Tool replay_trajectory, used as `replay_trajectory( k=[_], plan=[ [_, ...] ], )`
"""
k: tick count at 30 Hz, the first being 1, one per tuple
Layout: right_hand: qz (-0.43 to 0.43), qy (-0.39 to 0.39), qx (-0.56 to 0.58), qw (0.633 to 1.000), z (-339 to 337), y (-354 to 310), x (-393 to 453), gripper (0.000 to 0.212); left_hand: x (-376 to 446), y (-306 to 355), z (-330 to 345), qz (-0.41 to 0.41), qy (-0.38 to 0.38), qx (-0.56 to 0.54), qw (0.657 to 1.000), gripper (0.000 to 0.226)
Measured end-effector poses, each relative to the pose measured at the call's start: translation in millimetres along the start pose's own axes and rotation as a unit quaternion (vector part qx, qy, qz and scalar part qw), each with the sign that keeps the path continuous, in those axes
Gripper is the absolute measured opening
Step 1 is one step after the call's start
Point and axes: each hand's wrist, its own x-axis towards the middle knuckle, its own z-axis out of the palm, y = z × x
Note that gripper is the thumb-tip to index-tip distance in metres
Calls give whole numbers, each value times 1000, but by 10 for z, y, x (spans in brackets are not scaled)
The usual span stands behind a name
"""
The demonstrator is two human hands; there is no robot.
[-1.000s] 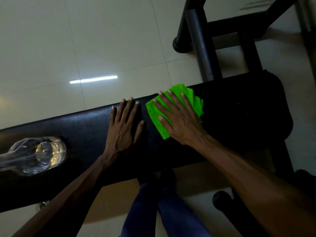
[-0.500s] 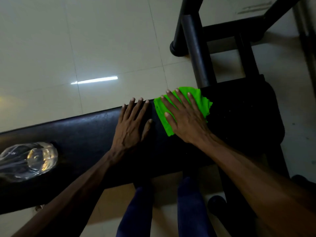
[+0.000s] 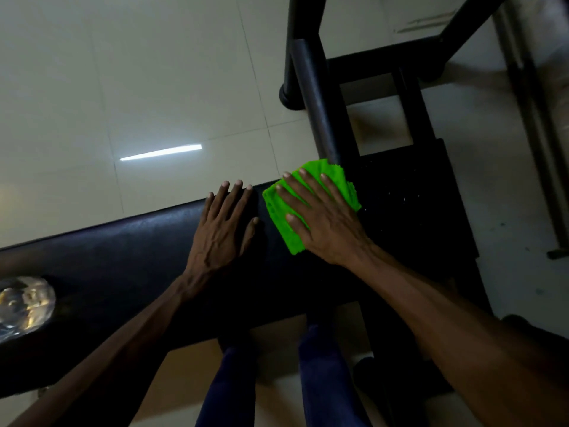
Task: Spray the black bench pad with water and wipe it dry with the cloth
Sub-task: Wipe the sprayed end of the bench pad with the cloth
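The black bench pad (image 3: 117,260) runs from lower left to the right across the view. A folded bright green cloth (image 3: 283,217) lies on the pad near its far edge. My right hand (image 3: 320,217) lies flat on the cloth with fingers spread, pressing it onto the pad. My left hand (image 3: 223,229) rests flat on the bare pad just left of the cloth, fingers apart, holding nothing. A clear plastic water bottle (image 3: 23,305) lies on the pad at the far left, partly cut off by the frame edge.
Black metal frame tubes (image 3: 314,94) of the bench rise behind the cloth, with more bars at the upper right. Pale floor tiles (image 3: 138,87) lie beyond the pad. My legs in blue trousers (image 3: 323,374) stand below the pad's near edge.
My right hand has slid the green cloth rightward along the pad, toward the frame tube. My left hand has followed to the right. The bottle has shifted further out of view at the left.
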Motion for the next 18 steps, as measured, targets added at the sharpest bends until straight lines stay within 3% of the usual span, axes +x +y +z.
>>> replay_trajectory(
  k=[4, 8, 11, 14, 18],
  plan=[
    [51, 2, -29, 998, -92, 578, -18, 55, 144, 218, 73, 12, 6, -13, 1000, 64],
    [158, 30, 8, 987, -60, 416, 342, 51, 259, 379, 191, 17, 5, -12, 1000, 61],
    [83, 34, 0, 996, -12, 345, 47, 55, 299, 474, 185, 20, 3, -16, 1000, 62],
    [19, 12, -27, 999, -65, 674, -381, 57, 328, 540, 179, 40, -8, -8, 999, 66],
    [139, 40, -12, 989, -147, 1150, -279, 54, 422, 650, 218, 45, -12, -11, 999, 66]
  ],
)
